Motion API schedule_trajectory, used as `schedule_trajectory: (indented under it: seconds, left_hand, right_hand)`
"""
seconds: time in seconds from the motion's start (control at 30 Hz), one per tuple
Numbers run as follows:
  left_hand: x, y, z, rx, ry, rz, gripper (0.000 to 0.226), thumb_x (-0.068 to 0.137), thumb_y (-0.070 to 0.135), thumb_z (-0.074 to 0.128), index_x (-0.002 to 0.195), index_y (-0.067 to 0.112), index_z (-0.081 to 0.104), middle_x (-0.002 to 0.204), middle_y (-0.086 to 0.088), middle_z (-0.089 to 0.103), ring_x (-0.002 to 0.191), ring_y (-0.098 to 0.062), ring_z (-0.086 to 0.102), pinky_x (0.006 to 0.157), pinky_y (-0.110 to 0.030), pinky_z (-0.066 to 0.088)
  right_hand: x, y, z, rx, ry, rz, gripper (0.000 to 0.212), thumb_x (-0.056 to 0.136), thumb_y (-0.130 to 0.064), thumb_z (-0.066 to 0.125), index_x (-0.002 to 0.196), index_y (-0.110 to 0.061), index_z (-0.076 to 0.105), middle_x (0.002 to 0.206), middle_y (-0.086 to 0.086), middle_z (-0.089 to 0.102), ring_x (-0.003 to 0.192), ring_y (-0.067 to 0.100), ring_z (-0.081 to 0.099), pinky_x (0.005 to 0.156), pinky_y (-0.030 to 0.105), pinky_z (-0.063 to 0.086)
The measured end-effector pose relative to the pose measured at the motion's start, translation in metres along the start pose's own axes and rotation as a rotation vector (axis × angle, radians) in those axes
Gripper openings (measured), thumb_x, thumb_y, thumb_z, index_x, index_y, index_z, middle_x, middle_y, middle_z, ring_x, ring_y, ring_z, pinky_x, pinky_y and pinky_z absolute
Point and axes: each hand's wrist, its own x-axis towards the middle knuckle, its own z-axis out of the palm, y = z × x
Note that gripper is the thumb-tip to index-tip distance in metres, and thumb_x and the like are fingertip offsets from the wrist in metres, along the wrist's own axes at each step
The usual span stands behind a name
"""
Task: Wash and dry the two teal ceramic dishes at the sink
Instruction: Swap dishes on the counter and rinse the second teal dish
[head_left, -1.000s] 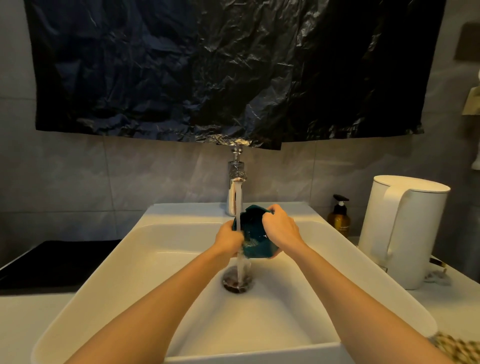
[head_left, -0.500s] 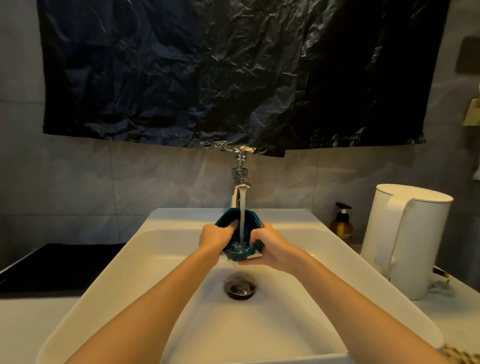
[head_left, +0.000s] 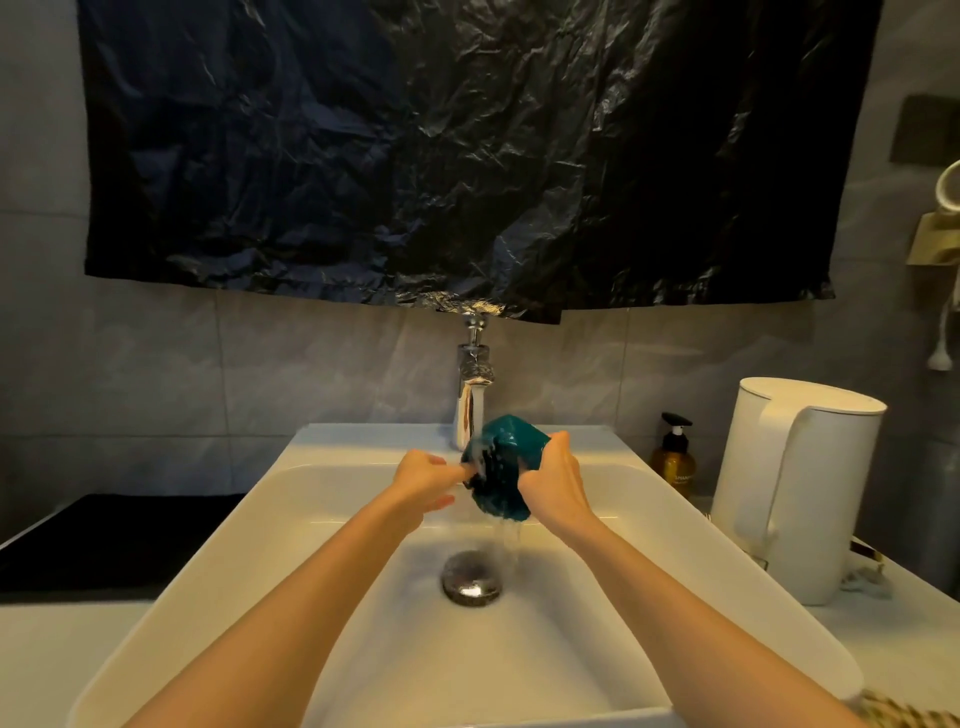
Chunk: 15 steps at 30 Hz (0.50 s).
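A small teal ceramic dish (head_left: 505, 470) is held tipped on its side under the running chrome tap (head_left: 474, 395), over the white sink (head_left: 291, 525). My right hand (head_left: 553, 480) grips its right rim. My left hand (head_left: 428, 480) touches its left edge with the fingertips, in the stream. Water runs off the dish's lower edge toward the drain (head_left: 471, 578). I see only one teal dish.
A white electric kettle (head_left: 795, 483) stands on the counter at the right, with an amber soap pump bottle (head_left: 674, 454) beside it. A black surface (head_left: 104, 540) lies left of the sink. A black plastic sheet (head_left: 467, 156) hangs on the wall above the tap.
The dish was upright with water falling into it; now it is tipped over to the right and water pours out. My left hand has slid to its left edge.
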Motion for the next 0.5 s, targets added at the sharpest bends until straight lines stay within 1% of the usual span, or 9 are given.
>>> schedule_trajectory:
  seconds: [0.07,0.1,0.17,0.23,0.27,0.33,0.4,0.47,0.5]
  left_hand:
    - [-0.006,0.006,-0.002,-0.151,-0.13,-0.158,0.029,0.084,0.027,0.068,0.097,0.002,0.059,0.077,-0.006,0.058,0.067,-0.012,0.054,0.062,-0.02,0.051]
    - [-0.01,0.009,-0.002,-0.315,-0.223,-0.226,0.022,0.088,0.023,0.064,0.093,0.002,0.061,0.073,-0.007,0.059,0.065,-0.012,0.055,0.061,-0.02,0.052]
    - [-0.013,0.012,-0.003,-0.702,-0.305,-0.306,0.02,0.095,0.014,0.052,0.102,-0.003,0.061,0.087,-0.016,0.067,0.08,-0.022,0.063,0.075,-0.03,0.054]
    - [-0.015,0.017,-0.003,-0.919,-0.317,-0.329,0.03,0.099,0.015,0.041,0.114,-0.008,0.054,0.103,-0.026,0.064,0.099,-0.034,0.061,0.092,-0.04,0.048]
    - [-0.018,0.02,-0.002,-0.96,-0.316,-0.337,0.033,0.099,0.017,0.039,0.116,-0.009,0.051,0.107,-0.028,0.063,0.106,-0.036,0.059,0.097,-0.042,0.045]
    - [-0.026,0.026,0.001,-1.005,-0.328,-0.323,0.03,0.099,0.019,0.044,0.114,-0.006,0.052,0.11,-0.027,0.061,0.115,-0.036,0.056,0.098,-0.043,0.043]
    - [-0.031,0.031,0.004,-0.987,-0.309,-0.266,0.022,0.096,0.014,0.051,0.105,-0.005,0.056,0.11,-0.025,0.062,0.118,-0.033,0.055,0.094,-0.042,0.043]
    - [-0.031,0.032,0.005,-0.949,-0.268,-0.216,0.016,0.095,0.011,0.052,0.093,-0.004,0.059,0.114,-0.021,0.062,0.12,-0.029,0.054,0.095,-0.039,0.043]
    - [-0.03,0.031,0.004,-0.927,-0.248,-0.196,0.016,0.095,0.011,0.052,0.092,-0.003,0.059,0.116,-0.019,0.061,0.12,-0.029,0.054,0.095,-0.038,0.043]
  right_hand:
    - [-0.001,0.002,-0.001,-0.055,0.05,-0.039,0.033,0.084,0.005,0.055,0.102,-0.011,0.033,0.104,0.007,0.048,0.093,0.022,0.052,0.078,0.039,0.054]
    - [-0.001,0.003,-0.001,-0.082,0.071,-0.07,0.034,0.084,0.005,0.055,0.101,-0.012,0.032,0.104,0.008,0.049,0.092,0.022,0.052,0.075,0.037,0.053]
    - [-0.002,0.004,-0.002,-0.103,0.104,-0.136,0.035,0.083,0.005,0.057,0.1,-0.013,0.032,0.106,0.01,0.051,0.091,0.023,0.052,0.073,0.035,0.048]
    - [-0.003,0.005,-0.001,-0.094,0.117,-0.173,0.04,0.081,0.004,0.061,0.102,-0.015,0.032,0.11,0.01,0.052,0.094,0.022,0.053,0.076,0.034,0.05]
    - [-0.003,0.006,0.0,-0.096,0.113,-0.199,0.042,0.081,0.003,0.062,0.103,-0.016,0.032,0.11,0.009,0.052,0.094,0.02,0.053,0.077,0.033,0.051]
    - [-0.004,0.007,0.004,-0.114,0.078,-0.284,0.043,0.079,0.002,0.065,0.102,-0.016,0.033,0.107,0.007,0.052,0.092,0.018,0.053,0.075,0.03,0.052]
    - [-0.005,0.007,0.007,-0.091,0.043,-0.365,0.041,0.078,0.001,0.063,0.101,-0.016,0.034,0.103,0.008,0.052,0.089,0.019,0.055,0.072,0.03,0.05]
    - [-0.005,0.006,0.012,-0.064,0.011,-0.42,0.04,0.078,-0.001,0.064,0.099,-0.015,0.033,0.101,0.008,0.052,0.089,0.02,0.055,0.07,0.028,0.047]
    - [-0.005,0.006,0.015,-0.058,-0.017,-0.42,0.042,0.078,-0.003,0.066,0.099,-0.015,0.032,0.101,0.007,0.05,0.089,0.019,0.054,0.07,0.027,0.047]
